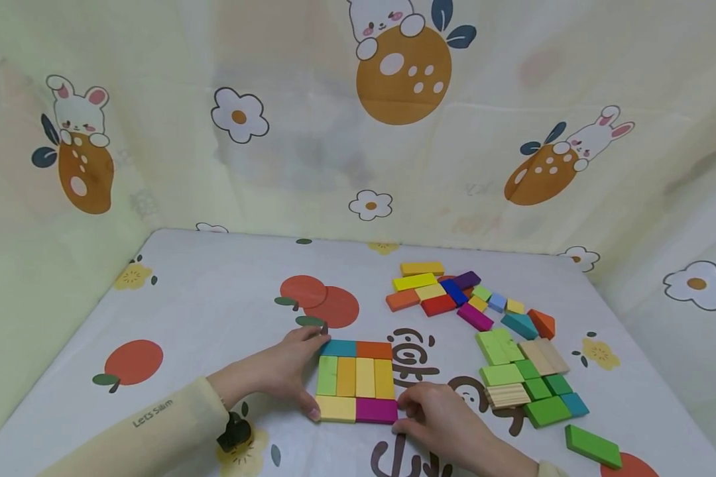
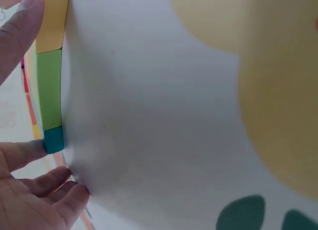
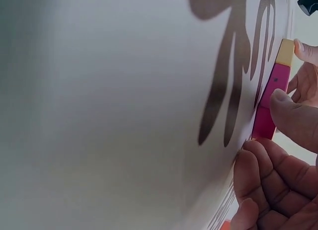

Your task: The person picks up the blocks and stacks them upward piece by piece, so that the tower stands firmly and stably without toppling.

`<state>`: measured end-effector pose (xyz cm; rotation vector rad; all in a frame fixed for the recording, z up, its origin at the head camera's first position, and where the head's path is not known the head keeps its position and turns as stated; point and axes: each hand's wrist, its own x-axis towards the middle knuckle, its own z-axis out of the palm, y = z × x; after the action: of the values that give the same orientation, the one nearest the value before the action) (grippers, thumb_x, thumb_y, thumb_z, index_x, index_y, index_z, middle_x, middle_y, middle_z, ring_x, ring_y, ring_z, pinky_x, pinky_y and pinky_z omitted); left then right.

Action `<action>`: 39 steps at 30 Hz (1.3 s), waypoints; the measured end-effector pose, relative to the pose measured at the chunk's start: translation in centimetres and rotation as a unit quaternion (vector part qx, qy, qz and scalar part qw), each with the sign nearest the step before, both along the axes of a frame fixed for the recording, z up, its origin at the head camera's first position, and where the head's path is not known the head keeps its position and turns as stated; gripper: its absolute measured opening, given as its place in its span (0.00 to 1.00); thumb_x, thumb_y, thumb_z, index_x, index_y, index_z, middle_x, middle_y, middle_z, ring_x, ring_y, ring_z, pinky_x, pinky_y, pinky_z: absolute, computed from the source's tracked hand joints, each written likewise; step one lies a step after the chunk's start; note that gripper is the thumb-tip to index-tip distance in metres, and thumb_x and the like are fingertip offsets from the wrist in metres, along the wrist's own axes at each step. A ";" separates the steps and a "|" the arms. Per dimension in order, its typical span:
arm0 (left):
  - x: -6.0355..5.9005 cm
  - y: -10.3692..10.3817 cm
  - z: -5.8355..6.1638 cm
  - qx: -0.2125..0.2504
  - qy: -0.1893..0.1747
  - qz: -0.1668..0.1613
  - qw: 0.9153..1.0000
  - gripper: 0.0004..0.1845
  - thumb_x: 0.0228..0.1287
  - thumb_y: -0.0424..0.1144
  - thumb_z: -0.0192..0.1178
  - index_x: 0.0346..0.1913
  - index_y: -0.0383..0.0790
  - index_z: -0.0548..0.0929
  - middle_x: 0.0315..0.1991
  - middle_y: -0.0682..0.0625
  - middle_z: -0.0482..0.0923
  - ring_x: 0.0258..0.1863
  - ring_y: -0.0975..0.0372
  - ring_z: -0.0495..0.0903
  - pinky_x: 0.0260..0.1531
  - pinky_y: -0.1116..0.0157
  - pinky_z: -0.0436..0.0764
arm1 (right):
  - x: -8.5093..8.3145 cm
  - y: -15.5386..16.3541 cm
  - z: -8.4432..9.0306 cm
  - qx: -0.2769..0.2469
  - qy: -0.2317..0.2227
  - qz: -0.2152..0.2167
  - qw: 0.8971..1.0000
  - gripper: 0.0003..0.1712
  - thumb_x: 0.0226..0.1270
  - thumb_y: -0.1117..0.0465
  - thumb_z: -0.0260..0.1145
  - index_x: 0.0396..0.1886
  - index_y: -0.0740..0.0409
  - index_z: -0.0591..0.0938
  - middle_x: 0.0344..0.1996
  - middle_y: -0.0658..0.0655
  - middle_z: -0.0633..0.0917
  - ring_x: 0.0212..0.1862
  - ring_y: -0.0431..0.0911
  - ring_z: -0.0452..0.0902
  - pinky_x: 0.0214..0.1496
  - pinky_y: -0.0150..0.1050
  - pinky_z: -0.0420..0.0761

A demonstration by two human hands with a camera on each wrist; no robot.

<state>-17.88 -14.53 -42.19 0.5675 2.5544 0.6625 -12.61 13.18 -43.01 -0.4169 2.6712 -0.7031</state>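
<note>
A flat square of small coloured wooden blocks lies on the cloth, with a row of upright yellow, orange and green blocks (image 1: 365, 377) in its middle. My left hand (image 1: 292, 371) spreads along its left side. The thumb touches the pale yellow block (image 1: 336, 409) at the near left corner, and a finger touches the teal block (image 1: 339, 348) at the far left corner. At the near right corner, my right hand (image 1: 444, 417) rests its thumb and bent fingers against the magenta block (image 1: 377, 411). An orange-red block (image 1: 374, 350) forms the far right corner.
Right of the square lies a loose spread of blocks, including a red block (image 1: 439, 305), a plain wood block (image 1: 508, 395) and several green ones. One green block (image 1: 593, 446) lies apart near the front right. A printed cloth (image 1: 215, 291) covers the table and curtains surround it.
</note>
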 end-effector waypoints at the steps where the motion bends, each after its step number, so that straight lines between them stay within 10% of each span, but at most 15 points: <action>1: 0.0 0.0 0.0 -0.001 0.000 0.000 1.000 0.62 0.38 0.53 0.85 0.77 0.37 0.63 0.79 0.39 0.56 0.77 0.46 0.58 0.72 0.45 0.71 | 0.0 0.1 0.0 -0.001 -0.001 0.001 1.000 0.13 0.57 0.55 0.80 0.38 0.55 0.88 0.25 0.44 0.81 0.29 0.38 0.73 0.34 0.29 0.80; 22: 0.3 0.4 -0.3 0.009 0.014 0.017 1.000 0.58 0.42 0.56 0.82 0.75 0.35 0.65 0.78 0.38 0.58 0.77 0.45 0.58 0.68 0.44 0.75 | -0.4 1.3 0.9 0.007 0.009 -0.013 1.000 0.15 0.57 0.56 0.79 0.43 0.55 0.89 0.30 0.45 0.84 0.33 0.38 0.75 0.38 0.31 0.83; 32: 0.2 0.4 -0.3 0.010 0.016 0.016 1.000 0.58 0.43 0.56 0.82 0.75 0.34 0.65 0.78 0.37 0.58 0.77 0.44 0.58 0.68 0.43 0.75 | -5.7 11.1 2.4 0.051 0.134 -0.042 0.989 0.18 0.64 0.61 0.74 0.53 0.60 0.86 0.43 0.55 0.88 0.44 0.48 0.81 0.45 0.46 0.87; 39: 0.3 0.5 -0.3 0.010 0.015 0.024 1.000 0.58 0.41 0.56 0.83 0.75 0.35 0.66 0.77 0.38 0.59 0.77 0.45 0.58 0.68 0.44 0.75 | -8.0 15.8 2.1 0.105 0.117 0.030 0.987 0.26 0.61 0.57 0.77 0.58 0.61 0.84 0.51 0.65 0.83 0.53 0.61 0.79 0.52 0.59 0.85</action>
<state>-17.57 -14.04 -42.47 0.5287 2.5990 0.7026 -20.62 29.00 -40.90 -0.5496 2.8985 -0.3698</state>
